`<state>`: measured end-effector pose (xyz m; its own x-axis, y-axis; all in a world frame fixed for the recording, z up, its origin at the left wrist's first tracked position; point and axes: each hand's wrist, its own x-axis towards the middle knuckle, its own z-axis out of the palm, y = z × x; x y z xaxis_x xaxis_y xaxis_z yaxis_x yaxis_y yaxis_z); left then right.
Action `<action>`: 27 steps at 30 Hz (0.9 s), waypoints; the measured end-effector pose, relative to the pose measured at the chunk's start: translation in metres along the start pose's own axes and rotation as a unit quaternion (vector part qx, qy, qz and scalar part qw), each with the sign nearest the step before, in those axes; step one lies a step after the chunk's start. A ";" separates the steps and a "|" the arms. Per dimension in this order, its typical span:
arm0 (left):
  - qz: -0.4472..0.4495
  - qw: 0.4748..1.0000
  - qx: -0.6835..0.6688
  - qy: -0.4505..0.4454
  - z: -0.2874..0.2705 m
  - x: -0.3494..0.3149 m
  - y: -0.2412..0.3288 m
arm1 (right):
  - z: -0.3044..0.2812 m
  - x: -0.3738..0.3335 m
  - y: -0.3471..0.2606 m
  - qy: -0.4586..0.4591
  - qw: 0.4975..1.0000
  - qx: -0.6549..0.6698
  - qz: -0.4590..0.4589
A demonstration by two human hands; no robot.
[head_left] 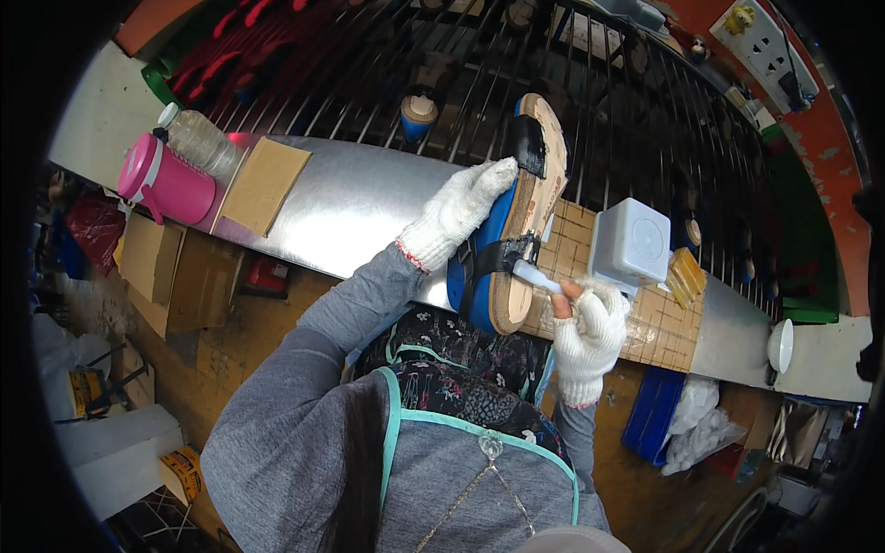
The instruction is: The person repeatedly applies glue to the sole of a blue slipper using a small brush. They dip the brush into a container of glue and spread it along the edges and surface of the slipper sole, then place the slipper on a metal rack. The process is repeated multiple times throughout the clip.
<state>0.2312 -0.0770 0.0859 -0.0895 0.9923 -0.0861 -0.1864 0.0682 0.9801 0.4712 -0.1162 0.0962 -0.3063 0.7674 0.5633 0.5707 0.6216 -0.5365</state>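
Upturned and tilted, a sandal on a blue shoe last [495,226] shows its beige underside [546,175] to me. Two black straps wrap over its edges, and the nearer strap [493,261] lies close to the heel. My left hand [452,217], in a white knit glove, is closed around the side of the last. In a white glove with bare fingertips, my right hand [590,336] pinches a white-handled brush [535,275]. The brush's tip meets the sole beside the nearer strap's end. A white square tub [636,241] stands just beyond my right hand, on a grid-patterned board [650,341].
Behind the metal ledge [341,189] runs a rack of metal bars [608,157], with another blue last [418,118] on it. A yellow block [685,278] and a white bowl [781,346] are at right. Cardboard [267,186], a pink jug [166,180] and a clear bottle [198,138] are at left.
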 end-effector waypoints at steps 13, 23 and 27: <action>-0.048 0.995 -0.084 -0.025 0.006 -0.012 0.003 | 0.017 0.029 0.021 0.006 0.988 0.129 0.084; 0.011 0.998 0.019 0.053 -0.010 -0.001 0.000 | -0.028 -0.014 0.007 -0.126 0.967 0.157 0.155; 0.008 0.998 0.024 0.056 -0.010 -0.005 0.002 | -0.021 -0.013 0.000 -0.104 0.977 0.120 0.144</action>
<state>0.2215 -0.0826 0.0868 -0.2022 0.9755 -0.0864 -0.1362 0.0594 0.9889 0.4916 -0.1292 0.1024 -0.3217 0.9159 0.2402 0.4694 0.3746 -0.7996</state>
